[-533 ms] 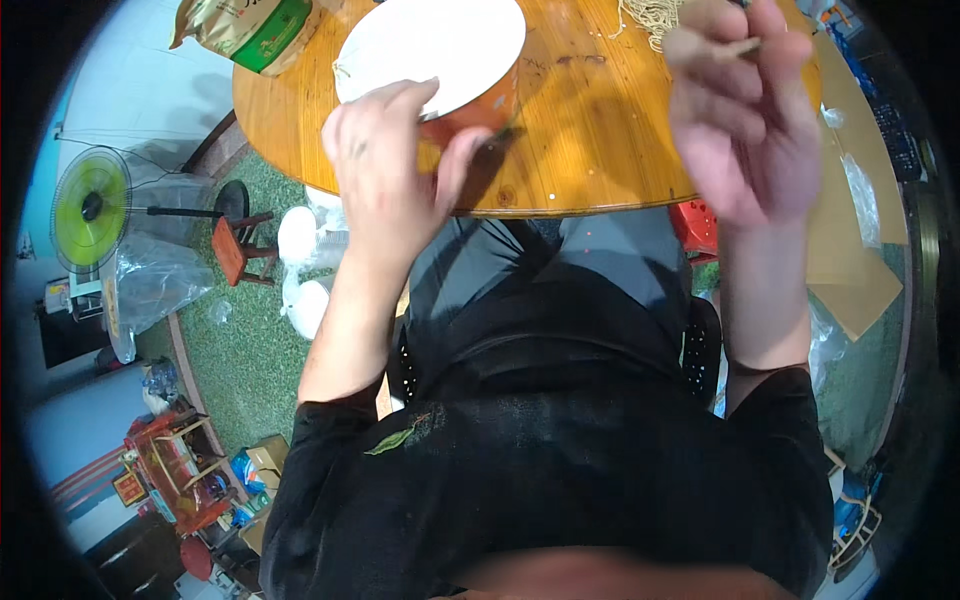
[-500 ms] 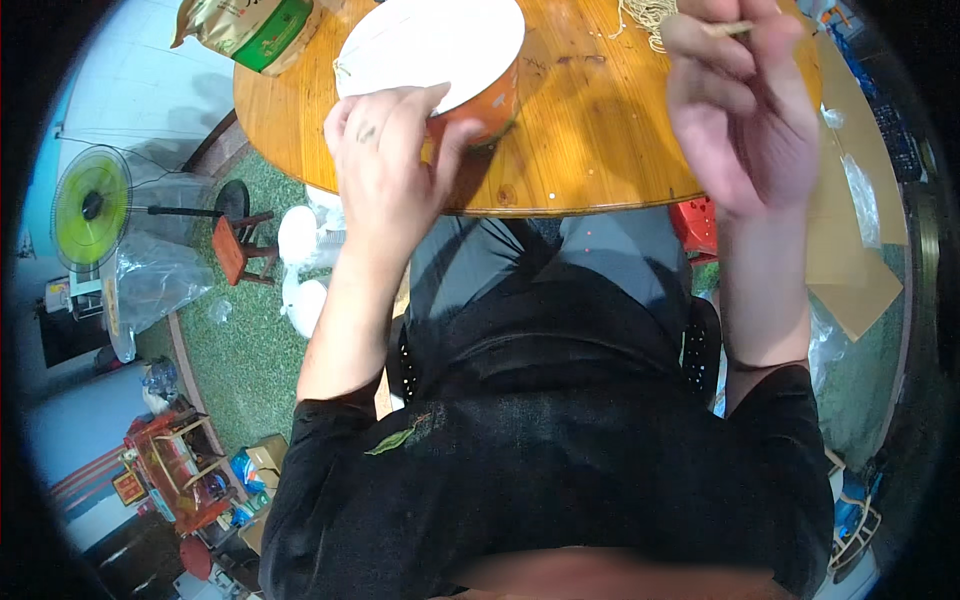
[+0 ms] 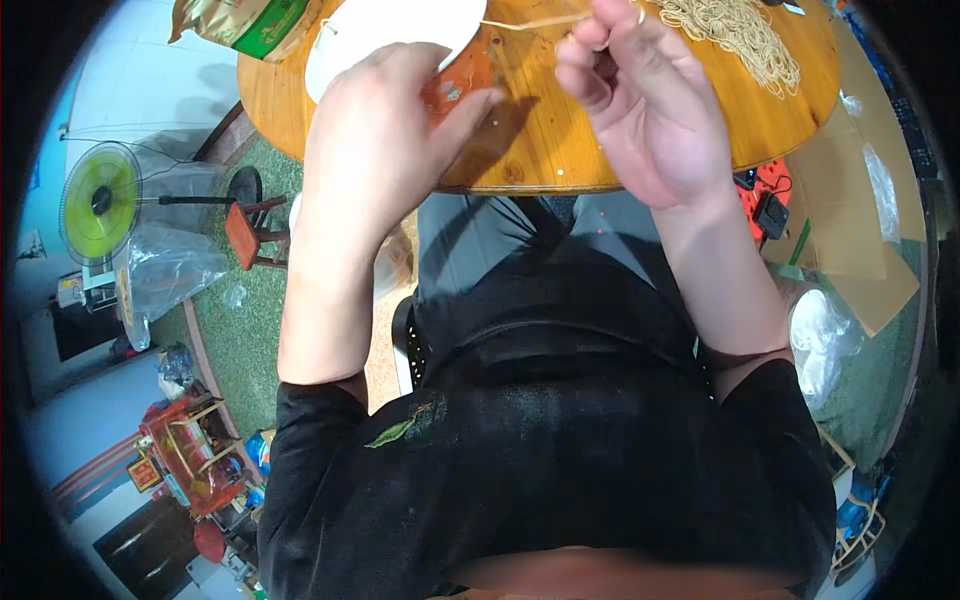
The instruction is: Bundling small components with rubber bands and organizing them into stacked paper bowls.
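Note:
My left hand point(image 3: 370, 130) lies along the near side of a tub with a white round top point(image 3: 395, 28) and an orange side point(image 3: 463, 82). Its fingers curl over the white rim, and the thumb rests by the orange wall. A thin beige cord point(image 3: 530, 25) stretches from the tub's right rim to my right hand point(image 3: 660, 110). That hand is raised over the table, palm partly turned up, with thumb and fingertips pinched on the cord. A loose heap of similar beige cord point(image 3: 745, 45) lies on the table beyond it.
The round wooden table point(image 3: 560, 150) has its near edge at my lap. At the back left stands a tan and green bag point(image 3: 250, 25). A green fan point(image 3: 100, 203) and a small wooden stool point(image 3: 250, 235) are on the left. Flattened cardboard point(image 3: 850, 230) lies on the right.
My right hand has come left and closer to the tub. The cord now shows drawn between them. The tub and my left hand sit slightly further left, and more of the cord heap is visible.

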`<state>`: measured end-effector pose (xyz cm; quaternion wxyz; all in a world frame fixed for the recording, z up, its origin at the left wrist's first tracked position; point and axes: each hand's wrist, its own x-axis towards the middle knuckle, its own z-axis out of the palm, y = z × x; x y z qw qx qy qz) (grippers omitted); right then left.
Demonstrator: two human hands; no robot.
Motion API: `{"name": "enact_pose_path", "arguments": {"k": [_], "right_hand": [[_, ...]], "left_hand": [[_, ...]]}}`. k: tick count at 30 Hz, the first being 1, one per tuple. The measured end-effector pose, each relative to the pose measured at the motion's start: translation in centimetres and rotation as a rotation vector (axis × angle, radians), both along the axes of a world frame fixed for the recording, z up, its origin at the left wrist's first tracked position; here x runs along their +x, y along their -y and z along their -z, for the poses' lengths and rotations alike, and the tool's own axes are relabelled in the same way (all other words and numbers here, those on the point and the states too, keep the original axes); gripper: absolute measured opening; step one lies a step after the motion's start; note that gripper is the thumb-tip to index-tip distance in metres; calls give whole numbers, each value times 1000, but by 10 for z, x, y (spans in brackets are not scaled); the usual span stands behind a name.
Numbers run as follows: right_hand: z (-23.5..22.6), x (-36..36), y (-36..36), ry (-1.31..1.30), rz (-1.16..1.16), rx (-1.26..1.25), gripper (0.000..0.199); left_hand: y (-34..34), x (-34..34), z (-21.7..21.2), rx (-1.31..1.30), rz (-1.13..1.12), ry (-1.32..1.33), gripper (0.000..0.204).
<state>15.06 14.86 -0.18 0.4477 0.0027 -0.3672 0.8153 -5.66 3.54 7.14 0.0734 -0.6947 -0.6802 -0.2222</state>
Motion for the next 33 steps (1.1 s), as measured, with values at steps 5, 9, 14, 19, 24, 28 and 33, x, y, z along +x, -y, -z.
{"name": "enact_pose_path", "arguments": {"k": [5,9,14,19,24,28,33], "right_hand": [[-40,-2,-6,13,100,-83,24],[-25,-14,-10,282,194,60,22],[-12,-34,-9,301,69,-160,24],[-4,-47,-7,270,123,-74,22],[-12,-33,-3,307,212,48,23],[-23,-24,6,300,212,180,21],[-20,-34,1,393,165,132,19]], "left_hand": [[-29,-9,-4,-101,-8,105,30],[-22,-16,-11,-247,52,319,22],[-17,-22,-17,-220,133,138,18],[-15,-23,-9,-258,103,233,21],[-10,-20,-12,-183,55,163,25],[-12,-16,-15,-206,61,175,25],[-12,-13,-9,-224,78,133,25]]}}
